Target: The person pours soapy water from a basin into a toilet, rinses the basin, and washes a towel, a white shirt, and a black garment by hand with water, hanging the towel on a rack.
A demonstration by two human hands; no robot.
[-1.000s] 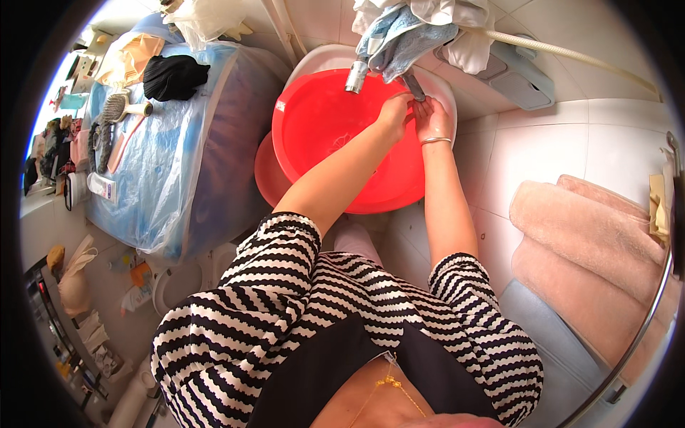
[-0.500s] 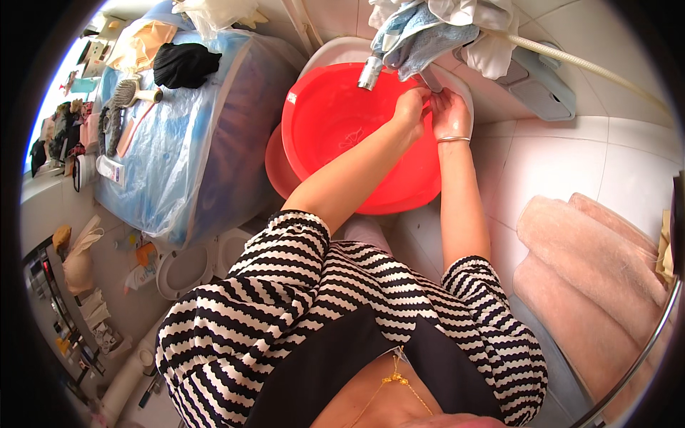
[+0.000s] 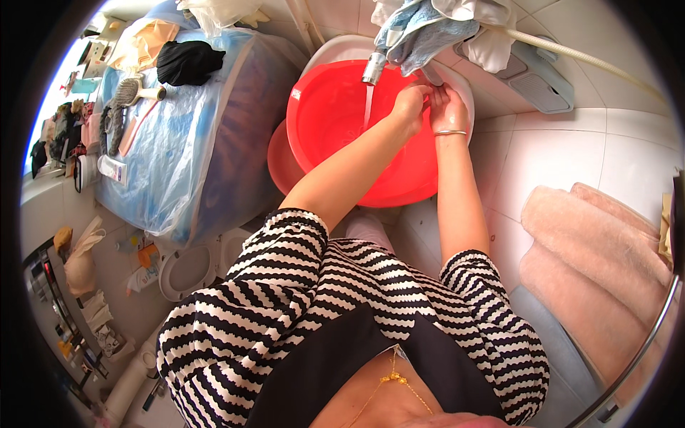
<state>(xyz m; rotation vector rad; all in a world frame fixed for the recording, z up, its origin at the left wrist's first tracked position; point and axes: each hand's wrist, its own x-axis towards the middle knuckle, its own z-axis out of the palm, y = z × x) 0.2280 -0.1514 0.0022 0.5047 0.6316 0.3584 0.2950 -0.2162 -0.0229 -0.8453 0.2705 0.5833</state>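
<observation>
arms (image 3: 353,161) extended forward | left grip (image 3: 412,107), fingers bent | right grip (image 3: 449,113) just beside

On my right, the wall is faced with pale glossy tiles (image 3: 564,153) set with thin joints; peach-pink towels (image 3: 589,246) are positioned beside a metal rail (image 3: 651,349), which the lens bends. On my left stands a bulky unit under a translucent blue plastic cover (image 3: 171,157), with an oval toilet seat (image 3: 187,272) near its lower edge. Bright light enters at my upper left.

A home bathroom: white oval toilet (image 3: 187,274) at eight o'clock, cylindrical chrome tap (image 3: 373,69) at twelve, glossy white wall tiles (image 3: 564,139) at two, beige-handled hairbrush (image 3: 131,93) at ten.
</observation>
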